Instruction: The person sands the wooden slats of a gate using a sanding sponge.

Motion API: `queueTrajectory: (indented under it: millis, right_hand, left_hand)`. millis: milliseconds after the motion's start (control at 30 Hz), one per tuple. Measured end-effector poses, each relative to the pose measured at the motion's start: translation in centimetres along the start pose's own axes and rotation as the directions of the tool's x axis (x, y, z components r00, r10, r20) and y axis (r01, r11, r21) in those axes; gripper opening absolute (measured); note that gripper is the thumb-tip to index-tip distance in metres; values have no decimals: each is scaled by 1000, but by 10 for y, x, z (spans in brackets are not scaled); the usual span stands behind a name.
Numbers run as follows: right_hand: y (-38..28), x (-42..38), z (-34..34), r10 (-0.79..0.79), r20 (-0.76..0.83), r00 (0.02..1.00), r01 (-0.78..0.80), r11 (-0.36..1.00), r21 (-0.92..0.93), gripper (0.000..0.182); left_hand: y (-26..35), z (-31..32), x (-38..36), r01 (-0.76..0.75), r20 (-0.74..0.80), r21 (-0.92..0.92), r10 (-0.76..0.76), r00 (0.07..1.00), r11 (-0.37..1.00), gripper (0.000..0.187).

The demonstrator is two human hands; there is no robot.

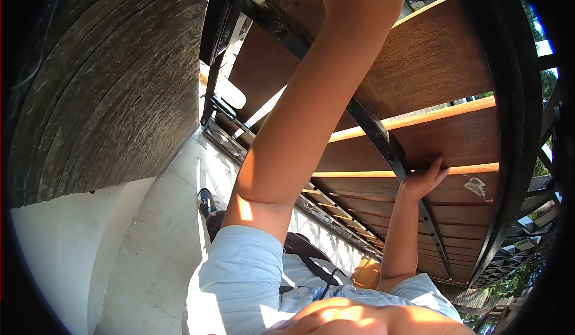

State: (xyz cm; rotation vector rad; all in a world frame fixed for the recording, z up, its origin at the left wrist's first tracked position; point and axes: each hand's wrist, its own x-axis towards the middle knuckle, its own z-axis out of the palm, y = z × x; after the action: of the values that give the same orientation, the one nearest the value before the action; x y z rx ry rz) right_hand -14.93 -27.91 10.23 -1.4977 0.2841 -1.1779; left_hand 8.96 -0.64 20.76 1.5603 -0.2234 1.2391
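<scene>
My right hand (421, 181) touches the underside of a brown wooden plank panel, where a black metal bar (383, 140) crosses it. Its fingers are stretched out and slightly apart along the lit edge of a plank (443, 137); nothing loose shows in them. My left arm reaches up across the panel and leaves the picture at the top, so my left hand is out of sight. A curved black metal frame (509, 95) borders the planks on the right. A pale smear (477, 186) marks one plank near my right hand.
A rough dark wall (114, 89) stands at left above a white lower section (54, 245). Below is a pale tiled floor (150, 245) with a dark shoe (206, 202). Black metal lattice (527, 233) and greenery lie at right. An orange-brown item (365, 273) shows beside my body.
</scene>
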Motion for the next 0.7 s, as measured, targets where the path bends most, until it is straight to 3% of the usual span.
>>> queueTrajectory:
  millis: [33,100,167,233,267,333,400,433,533,600,633,667,700]
  right_hand:
    - [-1,2,0,-6,-11,1000,6,1000,0,51]
    - [-2,-2,3,-2,-28,1000,1,1000,-22,49]
    - [0,0,0,3,-43,999,-5,999,-40,49]
    - [6,3,-8,-43,48,998,44,999,-22,49]
    - [7,4,-7,-47,43,998,48,999,-18,49]
    - [6,2,-7,-43,12,999,43,998,-38,48]
    - [5,1,-4,-30,15,999,30,999,-28,48]
    - [3,0,-4,-23,13,1000,23,1000,-15,47]
    - [11,4,-11,-93,50,994,95,995,-43,46]
    - [9,4,-12,-72,61,996,73,997,-9,46]
    - [8,3,-10,-47,76,996,45,999,17,47]
    - [7,2,-9,-40,80,996,39,999,13,47]
    - [6,2,-8,-37,68,997,36,999,7,46]
  left_hand:
    - [-4,2,7,50,41,-37,-49,998,998,43]
    - [-10,13,18,49,-208,21,-43,977,999,46]
    - [-3,17,6,-17,-210,110,39,977,994,47]
    - [10,20,-11,-90,-199,191,128,972,977,48]
    - [16,20,-18,-147,-142,358,210,967,922,48]
    - [15,20,-22,-205,-63,505,273,960,838,48]
    - [3,9,-9,-64,-178,246,110,978,967,42]
    - [17,0,-8,91,142,213,-123,982,973,38]
    - [22,9,-32,-56,19,29,55,998,998,27]
    - [13,5,-34,-301,-88,102,310,947,948,25]
    - [12,4,-31,-299,-86,108,308,947,948,25]
    - [12,6,-27,-96,123,104,83,989,990,28]
    - [14,9,-31,7,228,107,-31,973,994,30]
